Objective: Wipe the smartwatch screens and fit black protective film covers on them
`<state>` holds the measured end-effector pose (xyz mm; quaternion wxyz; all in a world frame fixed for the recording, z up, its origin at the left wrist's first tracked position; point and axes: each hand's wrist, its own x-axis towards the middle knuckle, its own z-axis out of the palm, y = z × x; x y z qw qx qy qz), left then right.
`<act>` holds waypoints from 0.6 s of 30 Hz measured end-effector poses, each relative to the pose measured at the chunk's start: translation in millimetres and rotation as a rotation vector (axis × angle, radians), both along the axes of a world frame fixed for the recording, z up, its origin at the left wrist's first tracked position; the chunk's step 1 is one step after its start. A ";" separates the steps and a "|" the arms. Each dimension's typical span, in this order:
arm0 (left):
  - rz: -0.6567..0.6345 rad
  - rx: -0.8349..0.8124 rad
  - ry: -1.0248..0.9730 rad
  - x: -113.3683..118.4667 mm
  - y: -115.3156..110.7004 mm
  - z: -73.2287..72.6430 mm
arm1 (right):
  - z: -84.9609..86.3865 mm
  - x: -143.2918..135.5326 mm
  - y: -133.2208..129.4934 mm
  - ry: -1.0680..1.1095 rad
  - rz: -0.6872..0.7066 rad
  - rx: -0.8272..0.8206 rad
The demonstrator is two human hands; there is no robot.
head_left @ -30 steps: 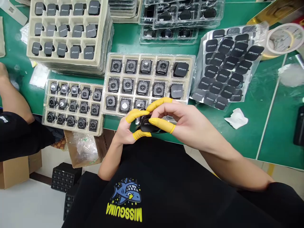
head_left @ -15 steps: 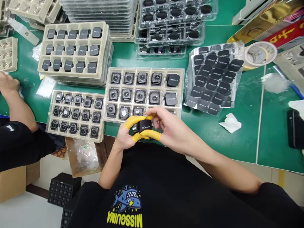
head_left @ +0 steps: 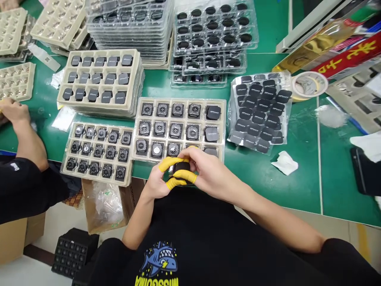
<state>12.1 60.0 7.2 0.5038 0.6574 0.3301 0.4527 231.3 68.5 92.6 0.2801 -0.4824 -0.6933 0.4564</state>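
Note:
A black square watch piece (head_left: 182,167) is held between both hands at the near table edge. My left hand (head_left: 160,178) grips its left side with yellow-covered thumb and finger. My right hand (head_left: 205,167), also in yellow finger covers, closes on its right side, a thumb lying across the front. Just beyond the hands lies a beige tray (head_left: 184,99) of watch bodies, with black labelled covers in its right column. To its left a second tray (head_left: 97,182) holds more watch bodies.
Stacked trays (head_left: 131,106) of black pieces stand behind left. Clear trays (head_left: 251,41) hold dark ovals. Black label sheets (head_left: 258,115), a tape roll (head_left: 309,85) and crumpled tissue (head_left: 285,163) lie right. Another person's hand (head_left: 16,111) is far left; a cardboard box (head_left: 89,214) stands below.
The view has shifted, so the table items appear lower. The held piece is tilted, its front lettering no longer visible, and my right thumb now lies across it.

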 end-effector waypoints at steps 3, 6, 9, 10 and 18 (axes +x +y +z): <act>-0.030 0.041 0.083 -3.9 -2.9 7.6 | -0.3 -1.2 -5.7 -0.008 0.005 0.003; -0.020 0.059 0.158 -7.8 -9.6 12.4 | -2.2 6.6 -10.4 0.007 0.006 0.046; 0.052 0.094 0.227 -17.0 -17.5 14.3 | -6.5 26.4 -7.3 0.008 -0.135 0.134; 0.078 0.098 0.240 -21.9 -19.7 14.3 | -9.3 33.7 -3.9 -0.026 -0.211 0.164; 0.246 -0.010 0.245 -68.0 -34.7 2.5 | -47.7 31.6 16.9 -0.448 -0.119 0.205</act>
